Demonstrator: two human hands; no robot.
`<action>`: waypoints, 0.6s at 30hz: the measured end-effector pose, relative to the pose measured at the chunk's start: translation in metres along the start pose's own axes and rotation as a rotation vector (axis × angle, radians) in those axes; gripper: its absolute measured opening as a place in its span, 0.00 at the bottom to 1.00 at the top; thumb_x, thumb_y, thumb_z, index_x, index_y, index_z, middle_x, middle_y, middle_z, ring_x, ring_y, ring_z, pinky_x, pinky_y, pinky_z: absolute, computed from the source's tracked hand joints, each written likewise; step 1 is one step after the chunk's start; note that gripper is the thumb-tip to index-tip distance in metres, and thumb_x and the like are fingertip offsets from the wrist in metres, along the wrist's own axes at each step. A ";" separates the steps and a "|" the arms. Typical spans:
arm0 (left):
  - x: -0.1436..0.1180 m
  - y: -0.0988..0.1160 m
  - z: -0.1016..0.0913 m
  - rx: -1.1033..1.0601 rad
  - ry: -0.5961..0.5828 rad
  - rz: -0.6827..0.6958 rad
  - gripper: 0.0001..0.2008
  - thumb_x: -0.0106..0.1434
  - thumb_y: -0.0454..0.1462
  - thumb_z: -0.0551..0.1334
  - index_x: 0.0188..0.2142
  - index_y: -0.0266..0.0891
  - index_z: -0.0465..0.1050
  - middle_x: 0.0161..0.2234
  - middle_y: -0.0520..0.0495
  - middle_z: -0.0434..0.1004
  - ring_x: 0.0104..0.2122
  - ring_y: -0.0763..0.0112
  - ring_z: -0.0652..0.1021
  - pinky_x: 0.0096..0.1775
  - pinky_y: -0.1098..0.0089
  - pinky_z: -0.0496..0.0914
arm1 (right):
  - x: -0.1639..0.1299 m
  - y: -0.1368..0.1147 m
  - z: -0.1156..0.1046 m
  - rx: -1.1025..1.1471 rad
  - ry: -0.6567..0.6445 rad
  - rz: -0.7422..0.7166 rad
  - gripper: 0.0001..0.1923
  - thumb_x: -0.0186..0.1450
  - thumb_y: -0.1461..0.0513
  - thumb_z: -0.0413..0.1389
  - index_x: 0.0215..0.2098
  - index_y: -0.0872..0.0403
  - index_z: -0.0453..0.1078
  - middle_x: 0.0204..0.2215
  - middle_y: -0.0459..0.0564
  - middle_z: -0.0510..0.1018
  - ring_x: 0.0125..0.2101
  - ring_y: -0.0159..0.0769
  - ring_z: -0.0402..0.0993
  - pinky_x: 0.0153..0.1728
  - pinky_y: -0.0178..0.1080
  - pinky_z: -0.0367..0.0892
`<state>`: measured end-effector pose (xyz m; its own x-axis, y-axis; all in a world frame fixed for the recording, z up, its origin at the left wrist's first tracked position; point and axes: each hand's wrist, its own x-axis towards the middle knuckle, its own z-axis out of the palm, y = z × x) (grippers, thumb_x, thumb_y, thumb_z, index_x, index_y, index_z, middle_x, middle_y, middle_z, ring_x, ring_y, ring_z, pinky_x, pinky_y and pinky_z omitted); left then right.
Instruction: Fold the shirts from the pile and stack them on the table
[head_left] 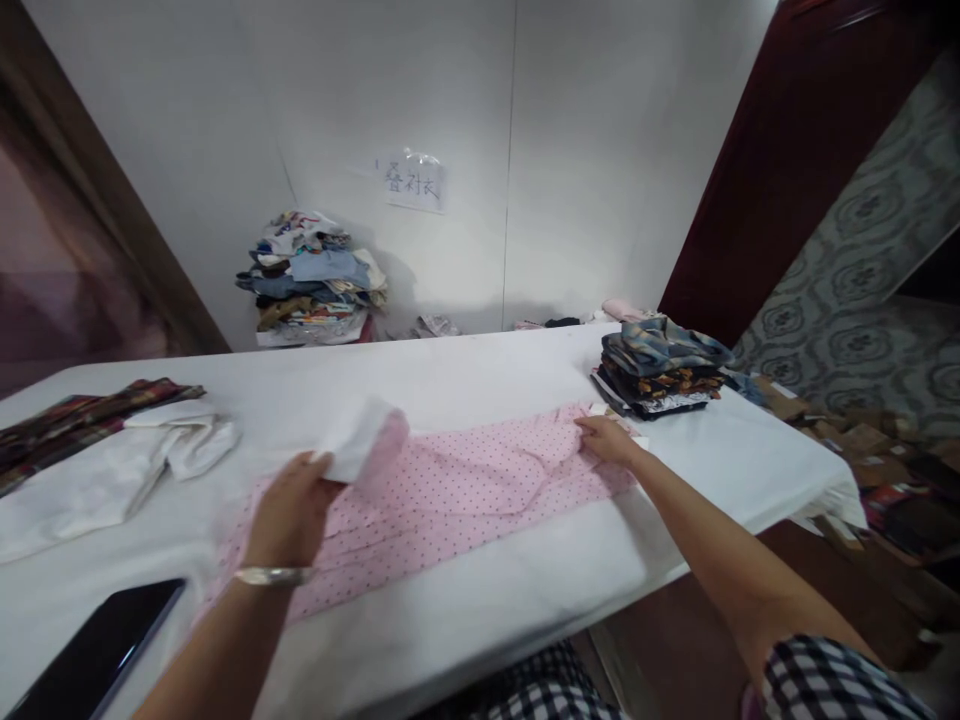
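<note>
A pink dotted garment (450, 490) lies stretched across the white table (465, 610). My left hand (292, 510), with a silver bangle on the wrist, grips a lifted, folded-over part of it that shows a white inner side (360, 440). My right hand (604, 438) presses on the garment's right end, fingers pinching the cloth near a stack of folded clothes (660, 368).
A white cloth (112, 470) and a dark plaid cloth (82, 415) lie at the table's left. A black phone (97, 650) rests at the near left edge. A heap of clothes (311, 280) sits against the far wall. Boxes and clutter (862, 450) fill the floor at right.
</note>
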<state>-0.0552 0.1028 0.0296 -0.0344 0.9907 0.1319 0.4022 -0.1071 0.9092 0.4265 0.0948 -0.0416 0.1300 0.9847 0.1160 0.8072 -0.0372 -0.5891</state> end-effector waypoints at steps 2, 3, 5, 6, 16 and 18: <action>0.011 -0.010 -0.031 -0.243 0.088 -0.137 0.15 0.62 0.31 0.45 0.25 0.38 0.67 0.22 0.50 0.73 0.28 0.71 0.76 0.35 0.71 0.75 | 0.008 0.002 -0.003 0.025 -0.030 0.020 0.10 0.55 0.64 0.54 0.31 0.55 0.77 0.33 0.52 0.81 0.38 0.41 0.75 0.43 0.39 0.67; 0.014 -0.017 -0.042 -0.400 0.135 -0.262 0.14 0.60 0.29 0.46 0.24 0.38 0.65 0.22 0.49 0.74 0.28 0.71 0.77 0.35 0.70 0.75 | 0.013 0.002 -0.004 0.043 -0.047 0.029 0.09 0.56 0.62 0.54 0.28 0.55 0.76 0.28 0.51 0.80 0.33 0.39 0.75 0.38 0.37 0.68; 0.013 -0.034 -0.055 -0.666 0.232 -0.545 0.10 0.55 0.25 0.50 0.25 0.38 0.62 0.23 0.48 0.75 0.28 0.69 0.78 0.34 0.68 0.77 | 0.023 0.002 -0.007 0.091 -0.079 0.041 0.10 0.58 0.58 0.53 0.25 0.56 0.73 0.23 0.49 0.78 0.27 0.36 0.73 0.31 0.35 0.67; 0.011 -0.042 -0.058 -0.737 0.268 -0.662 0.09 0.53 0.24 0.52 0.25 0.38 0.62 0.24 0.47 0.76 0.28 0.69 0.78 0.34 0.69 0.77 | 0.028 0.001 -0.009 0.115 -0.094 0.042 0.11 0.58 0.57 0.53 0.26 0.56 0.73 0.22 0.48 0.77 0.26 0.35 0.73 0.30 0.34 0.67; 0.022 -0.069 -0.062 -0.527 0.170 -0.847 0.06 0.59 0.32 0.62 0.37 0.38 0.67 0.27 0.49 0.77 0.25 0.71 0.78 0.28 0.72 0.76 | 0.065 -0.015 -0.027 0.057 -0.140 0.019 0.14 0.55 0.53 0.58 0.25 0.56 0.73 0.21 0.46 0.75 0.24 0.31 0.67 0.28 0.33 0.62; 0.031 -0.074 -0.069 -0.377 0.256 -0.672 0.10 0.56 0.32 0.64 0.37 0.40 0.66 0.25 0.52 0.76 0.25 0.71 0.78 0.29 0.70 0.76 | 0.073 -0.017 -0.031 -0.009 -0.144 0.020 0.12 0.55 0.54 0.58 0.24 0.55 0.74 0.20 0.46 0.75 0.24 0.31 0.66 0.27 0.33 0.60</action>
<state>-0.1487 0.1352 -0.0064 -0.3859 0.8080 -0.4451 -0.1129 0.4375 0.8921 0.4396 0.1617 0.0018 0.0627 0.9980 -0.0117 0.8103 -0.0578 -0.5832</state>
